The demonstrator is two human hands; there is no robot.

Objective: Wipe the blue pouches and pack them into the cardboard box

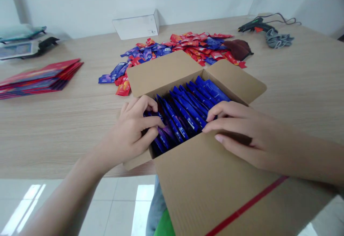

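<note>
An open cardboard box [185, 178] stands at the table's front edge, its flaps folded outward. Inside, a row of flat blue packets [185, 112] is packed on edge, leaning slightly. At the left end of the row, my left hand [134, 128] has its thumb and fingers curled in a pinch on a blue packet, with a purple patch showing by the fingertips. My right hand [239, 132] lies over the near flap and the box's right side. Its fingers are apart, and the tips touch the near right end of the packets.
Behind the box lies a pile of small red and blue sachets [188, 46] beside a brown cloth pouch [238, 49]. A stack of red folded packs [40, 78] lies left. Farther back are a white box [137, 26], a glue gun [256, 25] with its cord and a grey scrunchie [278, 39].
</note>
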